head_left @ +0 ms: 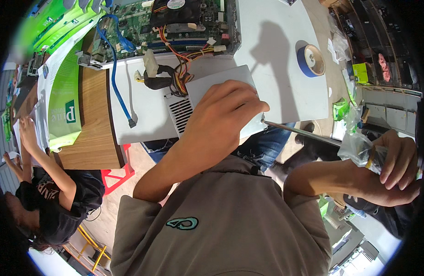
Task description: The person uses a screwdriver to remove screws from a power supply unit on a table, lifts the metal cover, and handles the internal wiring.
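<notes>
My left hand (228,112) lies over a grey metal power supply (242,76), its fingers closed on the top near the right edge. A bundle of coloured wires (179,82) runs from its vented end. At the right, my right hand (398,168) is closed round the clear handle of a long screwdriver (308,134). The tip of the shaft meets the right side of the power supply, beside my left fingers. Beyond the power supply sits an open computer case (236,27) with a green circuit board (129,30) and a black fan (175,11).
A blue cable (114,87) hangs from the case onto the white table (308,96). A tape roll (311,60) stands at the right. To the left are green-white packages (64,110) on a wooden table (97,119), with another person (55,193) beside it.
</notes>
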`<state>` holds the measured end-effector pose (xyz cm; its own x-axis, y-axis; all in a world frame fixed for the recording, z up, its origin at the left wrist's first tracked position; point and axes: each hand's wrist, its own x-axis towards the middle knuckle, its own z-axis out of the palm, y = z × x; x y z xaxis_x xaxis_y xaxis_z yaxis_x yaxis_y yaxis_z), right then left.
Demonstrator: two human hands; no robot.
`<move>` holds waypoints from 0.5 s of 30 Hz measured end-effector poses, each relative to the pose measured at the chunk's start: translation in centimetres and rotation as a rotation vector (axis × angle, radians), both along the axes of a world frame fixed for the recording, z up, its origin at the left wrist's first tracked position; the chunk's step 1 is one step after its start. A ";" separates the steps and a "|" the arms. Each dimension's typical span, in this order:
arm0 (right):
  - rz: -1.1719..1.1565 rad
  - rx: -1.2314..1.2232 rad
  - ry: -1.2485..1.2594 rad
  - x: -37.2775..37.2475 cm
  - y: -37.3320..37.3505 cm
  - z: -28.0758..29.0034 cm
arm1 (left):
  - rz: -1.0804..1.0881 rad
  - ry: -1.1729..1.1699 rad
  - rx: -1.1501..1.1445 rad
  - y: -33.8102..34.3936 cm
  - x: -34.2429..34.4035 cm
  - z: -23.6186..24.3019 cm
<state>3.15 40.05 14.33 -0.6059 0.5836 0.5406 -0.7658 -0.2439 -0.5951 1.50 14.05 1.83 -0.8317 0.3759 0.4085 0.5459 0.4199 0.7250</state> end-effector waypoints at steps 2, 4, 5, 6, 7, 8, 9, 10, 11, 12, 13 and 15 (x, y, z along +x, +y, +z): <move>0.342 0.102 0.069 -0.6 0.3 0.0 | 0.004 0.007 -0.002 0.0 0.0 -0.1; 0.445 0.160 0.070 -0.6 0.6 0.0 | 0.014 0.025 0.008 0.0 0.1 -0.1; 0.440 0.170 0.063 -0.5 0.7 0.1 | 0.017 0.025 0.009 0.0 0.1 -0.2; 0.437 0.181 0.055 -0.4 0.9 0.2 | 0.016 0.023 0.014 -0.1 0.1 -0.3; 0.463 0.243 0.026 -0.3 1.1 0.4 | 0.016 0.020 0.018 -0.1 0.1 -0.3; 0.474 0.275 0.013 -0.9 0.9 0.9 | 0.015 0.021 0.019 -0.1 0.2 -0.3; 0.487 0.306 0.004 -1.6 0.2 1.5 | -0.001 0.030 -0.003 -0.2 0.1 -0.1; 0.654 0.616 0.176 -3.5 -0.6 2.3 | -0.016 0.039 -0.026 -0.2 0.1 0.0; 0.871 0.463 0.101 -2.8 -1.5 3.0 | -0.007 0.049 -0.021 -0.3 0.0 0.2; 1.055 0.282 0.017 -1.9 -2.4 3.8 | -0.056 0.008 0.029 -0.3 -0.2 0.6; 0.964 0.363 0.026 -2.4 -3.4 3.4 | -0.106 -0.033 0.077 -0.2 -0.3 1.1; 0.283 0.648 -0.090 -2.9 -7.4 2.5 | -0.173 -0.144 0.187 0.5 -0.3 1.7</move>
<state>0.28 32.61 16.81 -0.7455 -0.0246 0.6661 -0.6663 -0.0019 -0.7457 1.25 14.58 3.49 -0.8162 0.4466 0.3666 0.4836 0.1809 0.8564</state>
